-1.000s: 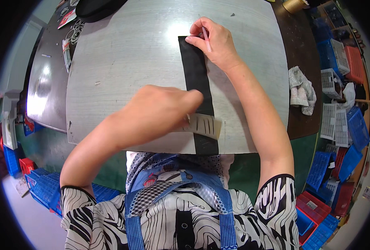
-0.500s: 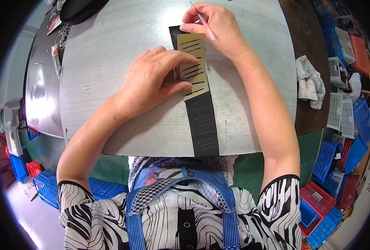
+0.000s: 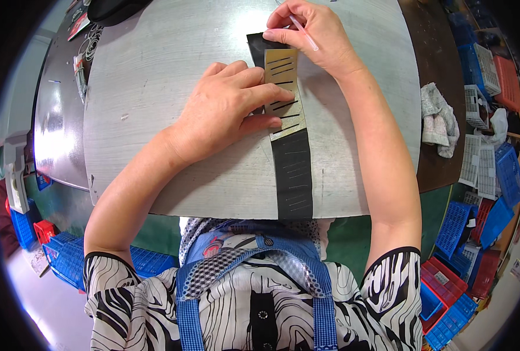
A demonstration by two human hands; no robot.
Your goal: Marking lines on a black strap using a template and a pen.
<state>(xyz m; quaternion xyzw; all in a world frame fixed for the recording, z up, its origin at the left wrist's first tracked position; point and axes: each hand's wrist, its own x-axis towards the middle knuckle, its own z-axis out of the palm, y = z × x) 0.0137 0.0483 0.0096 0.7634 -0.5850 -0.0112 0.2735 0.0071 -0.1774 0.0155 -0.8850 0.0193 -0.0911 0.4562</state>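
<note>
- Slotted metal template (image 3: 282, 77): one, gold-toned, upper centre of the frame, over the upper part of the black strip (image 3: 293, 175). It lay immediately right of your left hand (image 3: 225, 108) and below your right hand (image 3: 318, 38); your left was the nearer, touching it.
- Template's direction: long axis nearly upright in the frame, top end leaning slightly left, lower end toward your apron (image 3: 213, 278). Its slots ran crosswise, rising to the right.
- Black strip: one, long axis almost parallel to the template's, from upper centre to the board's near edge. Short pale marks showed on the uncovered lower length.
- Left hand: your forefinger and thumb were spread apart, both tips on the template's face; the other fingers were bent at its left edge. Whether they gripped its underside, you could not tell.
- Right hand: your curled fingers held a thin pen (image 3: 304, 33), translucent-barrelled; your thumb tip met the strip's top end. Any pinch on the strip could not be told.
- Surroundings: pale board (image 3: 143, 88) beneath the work; crumpled light cloth (image 3: 438, 120), right of the frame.
</note>
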